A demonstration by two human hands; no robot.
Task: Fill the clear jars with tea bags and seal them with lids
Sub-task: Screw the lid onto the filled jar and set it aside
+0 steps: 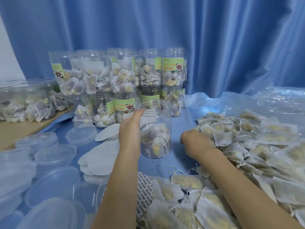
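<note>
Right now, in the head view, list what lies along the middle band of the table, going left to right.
clear lids → white round liners → left hand → open jar, partly filled with tea bags → right hand → loose tea bag pile

Left hand (130, 128): forearm extended forward, palm turned inward, fingers wrapped out of sight. Right hand (196, 142): knuckles up, fingers curled downward.

Small hand-packing workroom, blue curtain (165, 22) backdrop, stacked labelled jars (122, 76) of tea bags, loose tea bags (247, 142) heaped, spare lids (54, 154) on table.
</note>
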